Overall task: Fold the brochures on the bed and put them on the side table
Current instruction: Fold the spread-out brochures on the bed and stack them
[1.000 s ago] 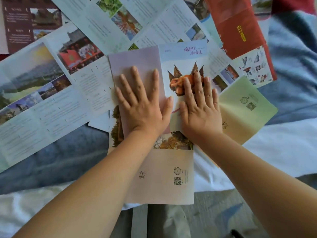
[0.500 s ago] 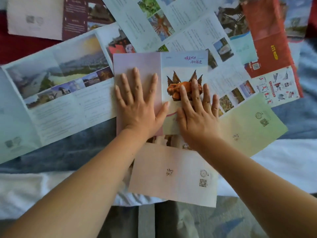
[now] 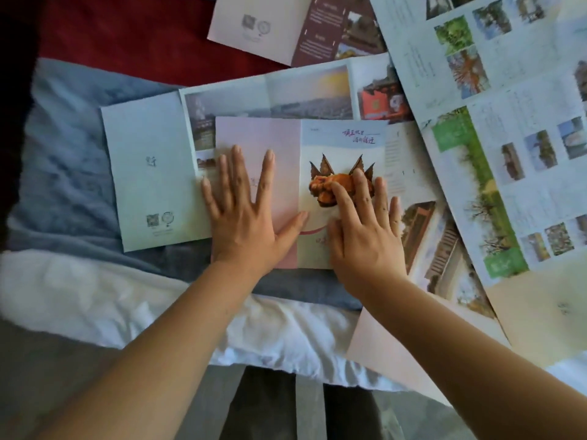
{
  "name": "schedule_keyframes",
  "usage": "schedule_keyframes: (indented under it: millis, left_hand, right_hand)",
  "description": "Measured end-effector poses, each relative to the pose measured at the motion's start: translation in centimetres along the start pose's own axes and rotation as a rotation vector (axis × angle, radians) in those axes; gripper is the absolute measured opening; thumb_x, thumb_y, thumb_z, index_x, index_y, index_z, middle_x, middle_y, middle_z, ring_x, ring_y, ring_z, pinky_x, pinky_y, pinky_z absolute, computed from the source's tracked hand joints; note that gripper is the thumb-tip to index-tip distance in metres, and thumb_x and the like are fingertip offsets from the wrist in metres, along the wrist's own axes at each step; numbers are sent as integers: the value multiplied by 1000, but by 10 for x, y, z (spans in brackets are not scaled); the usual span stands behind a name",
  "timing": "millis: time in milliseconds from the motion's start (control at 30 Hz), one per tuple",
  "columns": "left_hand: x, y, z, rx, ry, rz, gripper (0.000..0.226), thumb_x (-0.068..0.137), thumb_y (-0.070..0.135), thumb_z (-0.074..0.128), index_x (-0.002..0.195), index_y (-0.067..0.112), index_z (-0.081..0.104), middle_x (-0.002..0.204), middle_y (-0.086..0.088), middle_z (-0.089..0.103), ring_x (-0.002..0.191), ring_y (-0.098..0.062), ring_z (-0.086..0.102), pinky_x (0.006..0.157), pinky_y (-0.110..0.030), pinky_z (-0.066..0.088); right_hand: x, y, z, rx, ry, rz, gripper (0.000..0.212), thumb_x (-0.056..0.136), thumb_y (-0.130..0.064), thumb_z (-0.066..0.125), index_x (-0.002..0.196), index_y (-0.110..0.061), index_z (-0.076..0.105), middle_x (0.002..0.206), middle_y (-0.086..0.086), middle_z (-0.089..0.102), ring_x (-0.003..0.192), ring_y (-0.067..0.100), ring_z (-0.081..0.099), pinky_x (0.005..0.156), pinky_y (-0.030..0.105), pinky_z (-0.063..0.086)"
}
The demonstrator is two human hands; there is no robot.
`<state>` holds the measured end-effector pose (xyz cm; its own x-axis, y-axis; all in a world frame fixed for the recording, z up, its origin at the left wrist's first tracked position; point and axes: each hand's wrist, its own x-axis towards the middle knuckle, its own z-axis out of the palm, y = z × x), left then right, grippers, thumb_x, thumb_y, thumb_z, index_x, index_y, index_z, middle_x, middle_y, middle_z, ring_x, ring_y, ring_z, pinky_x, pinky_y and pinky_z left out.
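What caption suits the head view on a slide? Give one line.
On the bed, the left hand and right hand press a partly folded brochure flat among unfolded brochures.

I see a bed [image 3: 295,295] with a blue-grey blanket [image 3: 70,173] across it, a white sheet [image 3: 95,300] along the near edge, red fabric [image 3: 143,36] far left and a grey surface [image 3: 47,376] nearest me.

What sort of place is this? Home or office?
Probably a bedroom at home: the brochures lie spread on soft bedding, with a rumpled white sheet, a blue fleece blanket and a red cover. No walls or other furniture show.
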<state>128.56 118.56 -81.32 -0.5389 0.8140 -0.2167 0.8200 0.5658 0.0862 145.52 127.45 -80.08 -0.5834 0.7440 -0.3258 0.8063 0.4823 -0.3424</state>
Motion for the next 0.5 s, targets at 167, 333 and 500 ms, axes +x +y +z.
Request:
schedule_keyframes:
  millis: [167, 333, 500]
  left_hand:
    - [-12, -11, 4, -173, 3, -23, 106, 86, 85, 37, 164, 25, -3, 169, -23, -6, 157, -38, -5, 127, -53, 7]
    - [-10, -7, 2, -323, 8, -53, 105, 85, 88, 35, 164, 30, -2, 170, -19, -9, 158, -35, -7, 128, -52, 5]
    - [-11, -8, -10, -419, -55, -19, 108, 79, 94, 25, 164, 34, 0, 170, -18, -8, 158, -29, -12, 127, -53, 0]
  right_hand:
    - [5, -4, -1, 69, 11, -2, 62, 98, -36, 35, 158, -25, 27, 172, 11, -4, 158, 27, -12, 125, 48, -14]
    - [6, -9, 5, 2, 16, 10, 71, 103, -56, 12, 165, -23, 1, 172, 5, -10, 158, 20, -15, 126, 50, -14]
    - [9, -18, 4, 30, -64, -132, 61, 108, -52, 13, 164, -35, -2, 172, 2, -12, 157, 20, -19, 126, 51, -11]
